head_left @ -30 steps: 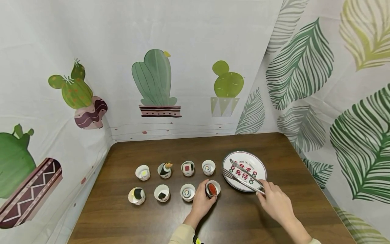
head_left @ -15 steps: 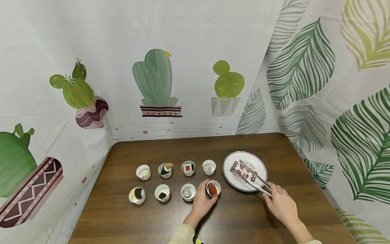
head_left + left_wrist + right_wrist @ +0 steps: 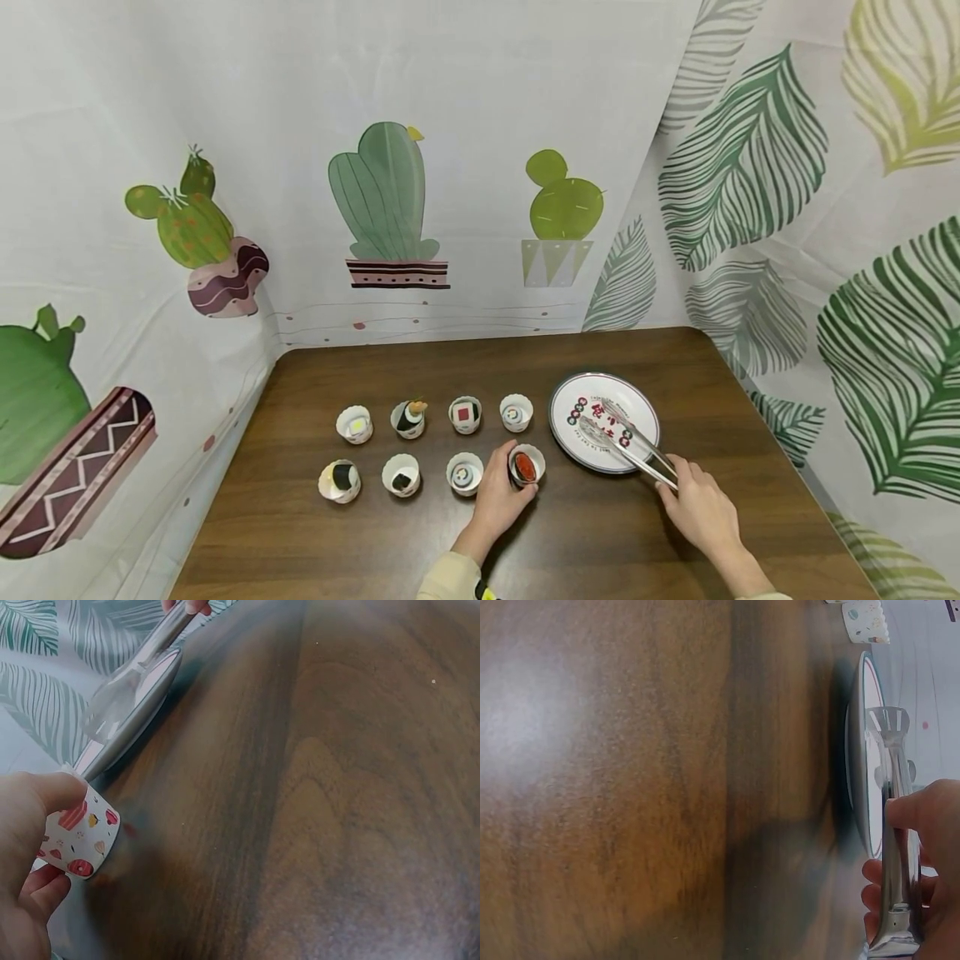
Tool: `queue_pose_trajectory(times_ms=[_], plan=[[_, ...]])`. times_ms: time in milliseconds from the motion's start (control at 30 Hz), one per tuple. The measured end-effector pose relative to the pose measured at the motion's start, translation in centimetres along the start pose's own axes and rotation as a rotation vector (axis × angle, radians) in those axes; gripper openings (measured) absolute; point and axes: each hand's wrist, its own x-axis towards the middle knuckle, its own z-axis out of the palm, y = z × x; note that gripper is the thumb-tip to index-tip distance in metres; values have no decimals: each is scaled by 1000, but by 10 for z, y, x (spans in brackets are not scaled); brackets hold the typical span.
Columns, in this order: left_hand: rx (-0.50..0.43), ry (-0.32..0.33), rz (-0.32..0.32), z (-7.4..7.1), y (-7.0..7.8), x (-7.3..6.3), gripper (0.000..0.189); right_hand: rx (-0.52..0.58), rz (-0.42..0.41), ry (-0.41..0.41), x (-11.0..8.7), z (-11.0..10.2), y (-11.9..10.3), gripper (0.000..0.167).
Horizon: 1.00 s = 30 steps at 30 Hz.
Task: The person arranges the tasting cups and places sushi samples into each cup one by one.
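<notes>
My left hand (image 3: 497, 493) holds a white paper cup (image 3: 542, 475) between thumb and fingers. A piece of sushi with a red-orange topping (image 3: 526, 467) sits in it. The left wrist view shows the cup's side (image 3: 96, 838) printed with small red and yellow pictures. In my right hand (image 3: 703, 510) are metal tongs (image 3: 649, 472), gripped by their arms, with the two heads apart over the white plate (image 3: 573, 386). Nothing is between the heads. In the right wrist view, the slotted head (image 3: 889, 724) overlaps the plate, and my thumb presses along one arm.
Several more paper cups stand in two rows left of my left hand, each with a sushi piece, such as the roll (image 3: 462, 477), the red-centred square (image 3: 464, 414) and the shrimp-topped one (image 3: 412, 414). A patterned cloth (image 3: 480, 167) hangs behind the wooden table (image 3: 315, 550).
My right hand has moved to the right and slightly towards me with the tongs, so their heads have shifted right across the plate. My left hand stays on the cup.
</notes>
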Motion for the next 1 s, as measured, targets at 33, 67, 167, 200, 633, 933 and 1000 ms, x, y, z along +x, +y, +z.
queue_pose_trajectory(times_ms=[33,67,167,200,633,933,1000], plan=[[0,2,2,0,1,0,73,2,2,-2,-1,1,0,43],[-1,3,2,0,1,0,73,3,5,-4,-1,1,1,43],[-5,1,-1,-1,4,1,73,7,8,-5,-2,2,2,43],[-4,-1,-3,-2,5,1,73,9,9,-7,-3,2,2,43],[0,-8,25,-15,18,8,71,16,22,-58,-7,4,7,44],[-2,17,73,-34,26,15,72,-39,-52,30,-9,5,11,46],[-6,17,75,-39,26,16,71,-46,-54,17,-10,5,12,47]])
